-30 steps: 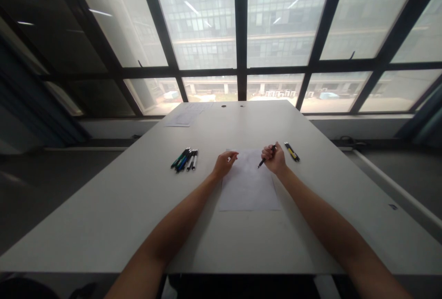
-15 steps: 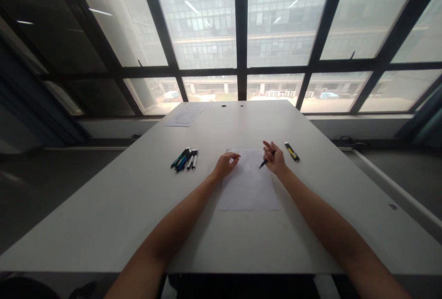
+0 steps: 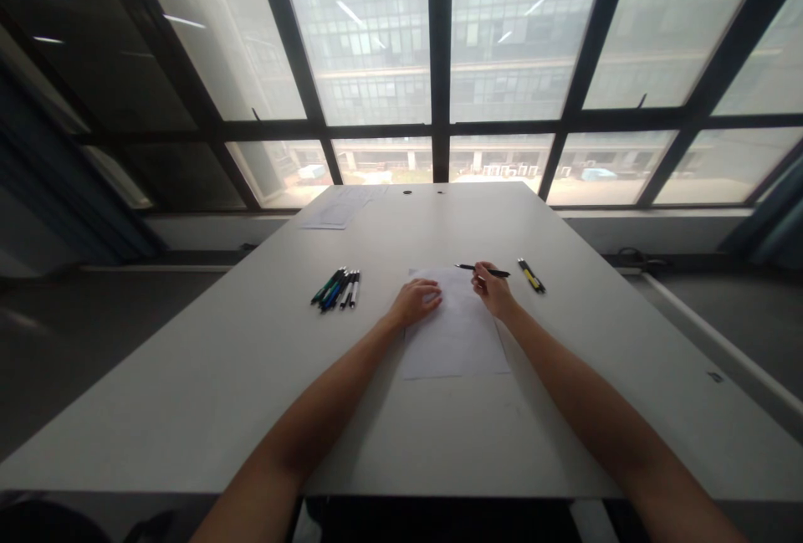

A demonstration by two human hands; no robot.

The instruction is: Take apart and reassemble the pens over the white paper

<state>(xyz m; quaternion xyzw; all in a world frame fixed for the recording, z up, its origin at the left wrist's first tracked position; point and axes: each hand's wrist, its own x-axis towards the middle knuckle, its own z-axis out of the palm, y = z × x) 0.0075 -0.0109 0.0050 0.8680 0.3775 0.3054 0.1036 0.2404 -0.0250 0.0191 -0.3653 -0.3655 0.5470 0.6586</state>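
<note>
From the person's head, over the near end of a long white flat table [image 3: 427,443], the sole view faces forward and down, past a bare left hand [image 3: 416,302] and bare right hand [image 3: 494,294] midway, toward far dark-framed glass windows [image 3: 441,49].

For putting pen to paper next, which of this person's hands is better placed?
Probably the right: the right hand holds a black pen by the far right corner of the paper. The left hand holds no pen and lies over the paper's left edge.
</note>
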